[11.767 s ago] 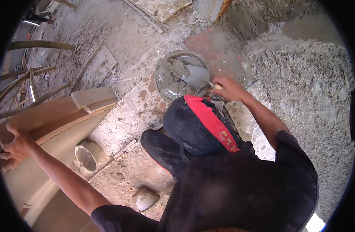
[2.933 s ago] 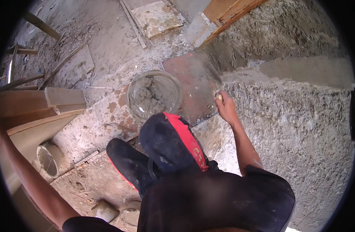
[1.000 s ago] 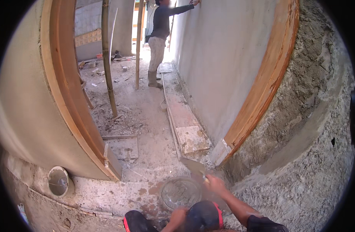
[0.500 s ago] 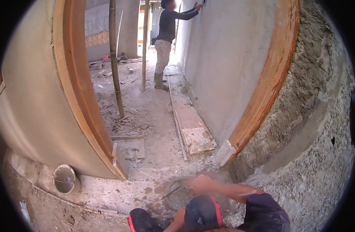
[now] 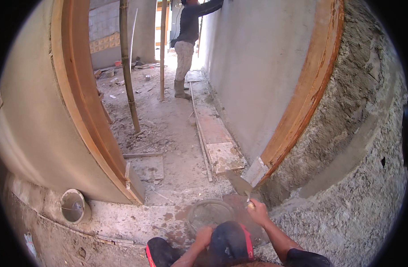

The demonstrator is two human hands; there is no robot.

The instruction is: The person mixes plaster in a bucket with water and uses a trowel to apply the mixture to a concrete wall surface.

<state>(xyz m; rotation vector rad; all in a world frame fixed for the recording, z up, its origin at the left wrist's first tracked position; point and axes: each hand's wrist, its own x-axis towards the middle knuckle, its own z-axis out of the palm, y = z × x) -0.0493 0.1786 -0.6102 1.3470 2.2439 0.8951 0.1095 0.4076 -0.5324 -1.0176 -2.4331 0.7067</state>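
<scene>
My right hand [image 5: 258, 213] is closed round the handle of a small trowel [image 5: 248, 196], held low beside the foot of the right door post. Its blade points away from me, toward a patch of wet grey mortar [image 5: 239, 184] on the ground there. Between my knees and the doorway stands a round shallow basin [image 5: 190, 215] with grey mortar [image 5: 211, 214] inside. My left hand [image 5: 204, 236] is curled at the basin's near-left edge, beside my knee. Whether its fingers grip the rim or something else is hidden.
Wooden door posts rise left [image 5: 81, 102] and right [image 5: 308, 89]. A bucket [image 5: 75, 207] lies tilted by the left wall. Rough plaster [image 5: 337, 187] covers the right wall. Beyond are boards [image 5: 224, 156], bamboo props [image 5: 129, 80] and a person [image 5: 186, 49] reaching to the wall.
My right hand has moved from over the basin rightward to the door post's foot, turning the trowel away from me. Wet mortar now shows there. The far person's arms remain raised.
</scene>
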